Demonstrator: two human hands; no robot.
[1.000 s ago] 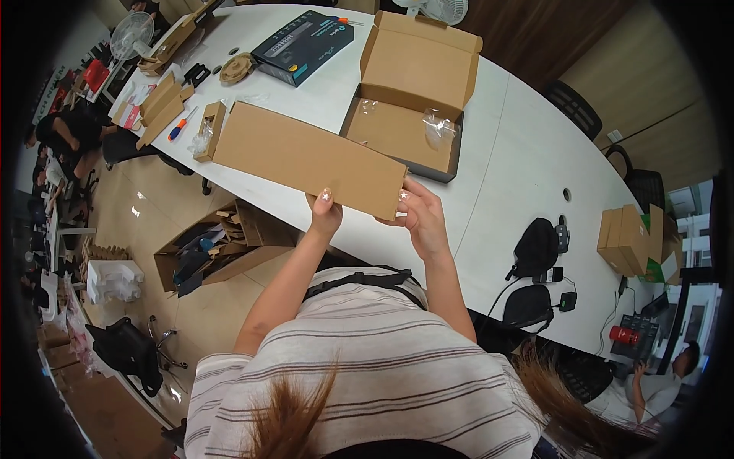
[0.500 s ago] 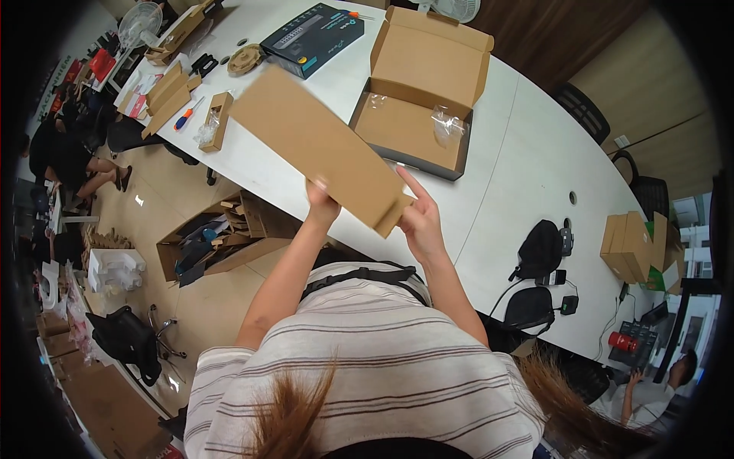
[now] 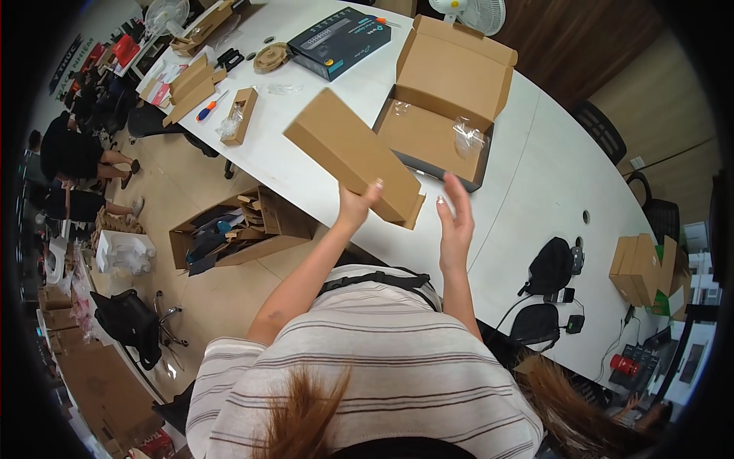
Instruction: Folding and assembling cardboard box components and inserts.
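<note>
The left hand grips the near end of a long, flat, closed cardboard box, thumb on top and fingers curled under it, holding it lifted above the white worktop with its far end tilted up and to the left. The right hand is open just to the right of the box's near end, fingers spread and pointing up, palm turned toward the box, not touching it.

Just beyond the lifted box lies an open cardboard carton with its lid flap standing up at the far side; inside it are two small clear plastic bags. To the far left of that carton sits a dark flat retail box. Farther left on the worktop are a small open cardboard tray, a screwdriver with a red and blue handle, a round cardboard reel and a stack of cardboard pieces. A white fan stands at the far edge.

On the floor to the left, below the worktop's edge, an open cardboard box holds mixed items. At the right end of the worktop stand more cardboard boxes.
</note>
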